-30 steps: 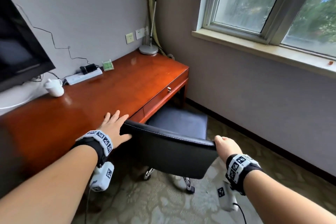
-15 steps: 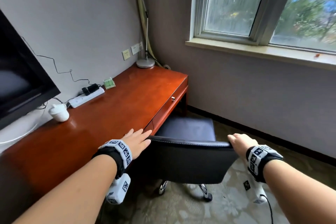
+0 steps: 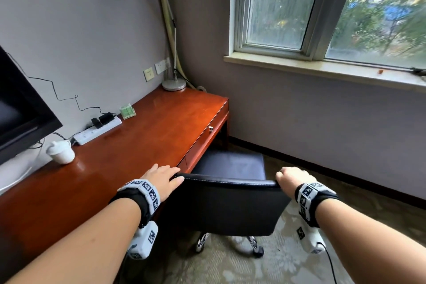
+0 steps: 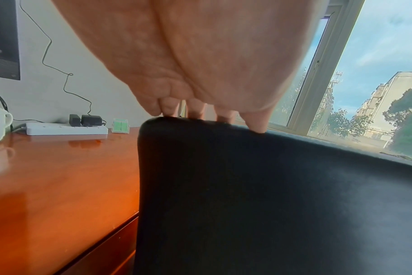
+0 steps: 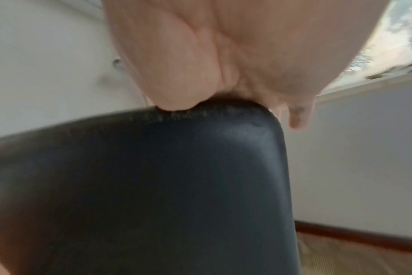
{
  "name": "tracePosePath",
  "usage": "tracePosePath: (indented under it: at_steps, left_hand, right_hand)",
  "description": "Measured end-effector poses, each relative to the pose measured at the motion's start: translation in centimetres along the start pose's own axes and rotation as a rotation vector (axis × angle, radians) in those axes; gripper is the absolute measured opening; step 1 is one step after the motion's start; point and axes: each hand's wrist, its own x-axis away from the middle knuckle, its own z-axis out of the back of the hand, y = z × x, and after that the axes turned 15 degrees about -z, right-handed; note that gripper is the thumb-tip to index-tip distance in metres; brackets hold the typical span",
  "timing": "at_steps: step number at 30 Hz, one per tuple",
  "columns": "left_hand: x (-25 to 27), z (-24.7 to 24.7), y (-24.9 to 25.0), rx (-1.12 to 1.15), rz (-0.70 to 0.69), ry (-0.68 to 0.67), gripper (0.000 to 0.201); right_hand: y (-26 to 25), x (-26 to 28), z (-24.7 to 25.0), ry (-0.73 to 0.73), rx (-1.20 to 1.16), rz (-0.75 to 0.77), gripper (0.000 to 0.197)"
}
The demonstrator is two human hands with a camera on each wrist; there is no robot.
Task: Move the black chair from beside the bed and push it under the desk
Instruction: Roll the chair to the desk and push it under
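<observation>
Chair [image 3: 227,207] seat partly under desk [image 3: 138,145]; open floor [image 3: 345,226] rightward.

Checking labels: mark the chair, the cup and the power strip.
chair [image 3: 226,210], head view, back of the backrest.
cup [image 3: 61,152], head view, its side.
power strip [image 3: 96,130], head view, its top face.

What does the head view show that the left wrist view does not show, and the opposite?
Only the head view shows the right hand on the backrest's right corner, the seat partly under the desk, the chrome base and the lamp base. Only the left wrist view shows buildings outside and the left hand's fingertips from below. Both show the black chair, the left hand, the power strip and the white cup.
</observation>
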Motion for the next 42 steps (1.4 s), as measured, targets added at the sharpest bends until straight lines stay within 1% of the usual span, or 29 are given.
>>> tracePosePath:
  at_steps: [2, 3, 7, 9, 12, 17, 19, 20, 22, 23, 25, 28, 29, 31, 32, 33, 35, 36, 37, 38, 39, 40, 42]
  left_hand:
    - [-0.4, 0.2, 0.9, -0.047, -0.007, 0.024, 0.061]
    - [-0.6, 0.2, 1.4, -0.034, 0.004, 0.026, 0.061]
    - [-0.8, 0.2, 2.7, -0.024, 0.084, 0.012, 0.062]
    - [-0.8, -0.1, 2.7, -0.01, 0.09, 0.018, 0.066]
    - [-0.5, -0.8, 3.6, 0.005, 0.121, 0.024, 0.067]
    - [0.3, -2.6, 7.8, 0.042, 0.176, 0.044, 0.063]
    - [0.5, -3.4, 9.1, 0.078, 0.191, 0.07, 0.069]
    - [0.4, -3.6, 9.9, 0.094, 0.201, 0.076, 0.076]
    - [-0.1, -3.6, 11.6, 0.096, 0.218, 0.049, 0.09]
    - [-0.4, -3.5, 12.6, 0.091, 0.223, 0.023, 0.091]
    - [-1.1, -3.0, 14.6, 0.083, 0.225, -0.008, 0.081]
    - [-2.2, -2.8, 16.9, 0.069, 0.19, -0.058, 0.068]
    - [-2.7, -3.1, 17.6, 0.061, 0.171, -0.074, 0.064]
    - [-4.1, -4.0, 19.2, 0.031, 0.121, -0.089, 0.058]
    - [-4.9, -4.5, 20.0, 0.023, 0.095, -0.082, 0.057]
    - [-5.7, -4.9, 20.9, 0.027, 0.056, -0.066, 0.059]
    - [-7.0, -5.8, 22.6, 0.072, -0.045, -0.033, 0.072]
    - [-7.4, -6.1, 23.2, 0.116, -0.09, -0.035, 0.081]
    - [-7.8, -6.4, 23.6, 0.176, -0.137, -0.042, 0.088]
    - [-8.1, -6.6, 23.8, 0.245, -0.169, -0.06, 0.094]
    - [-8.4, -6.7, 23.9, 0.312, -0.194, -0.083, 0.098]
    - [-8.8, -6.6, 23.8, 0.358, -0.204, -0.112, 0.099]
    - [-9.4, -6.0, 23.5, 0.394, -0.194, -0.135, 0.098]
  right_hand:
    - [-0.1, -0.4, 0.7, 0.104, -0.079, 0.027, 0.04]
    - [-0.2, -0.7, 0.7, 0.114, -0.105, 0.078, 0.039]
    - [-0.2, -0.8, -1.1, -0.016, -0.154, 0.183, 0.036]
    - [0.4, -1.2, -1.9, -0.001, -0.186, 0.227, 0.039]
    - [1.4, -2.2, -1.7, 0.01, -0.202, 0.295, 0.039]
    - [4.1, -5.3, -0.5, 0.0, -0.153, 0.425, 0.034]
    - [5.1, -6.8, 0.3, 0.012, -0.149, 0.465, 0.035]
    - [5.6, -7.8, 0.6, 0.014, -0.152, 0.484, 0.036]
    - [6.4, -9.9, 1.3, 0.021, -0.145, 0.515, 0.039]
    - [6.7, -11.1, 1.5, 0.021, -0.137, 0.53, 0.041]
    - [7.4, -13.2, 2.1, 0.049, -0.127, 0.568, 0.046]
    - [8.7, -16.0, 3.1, 0.162, -0.106, 0.58, 0.047]
    - [9.2, -17.1, 3.4, 0.192, -0.116, 0.559, 0.044]
    - [10.1, -19.0, 4.0, 0.187, -0.212, 0.426, 0.036]
    - [10.4, -19.8, 4.3, 0.143, -0.286, 0.314, 0.036]
    - [10.6, -20.3, 4.7, 0.091, -0.384, 0.173, 0.043]
    - [10.6, -21.3, 5.2, -0.075, -0.631, -0.177, 0.069]
    - [10.2, -21.3, 5.4, -0.195, -0.764, -0.312, 0.079]
    - [9.8, -21.0, 5.6, -0.333, -0.901, -0.405, 0.08]
    - [9.1, -20.7, 5.7, -0.465, -1.041, -0.464, 0.071]
    - [8.4, -20.0, 5.8, -0.584, -1.171, -0.5, 0.054]
    - [7.8, -19.6, 5.9, -0.645, -1.245, -0.509, 0.04]
    - [6.6, -19.8, 6.3, -0.65, -1.233, -0.482, 0.028]
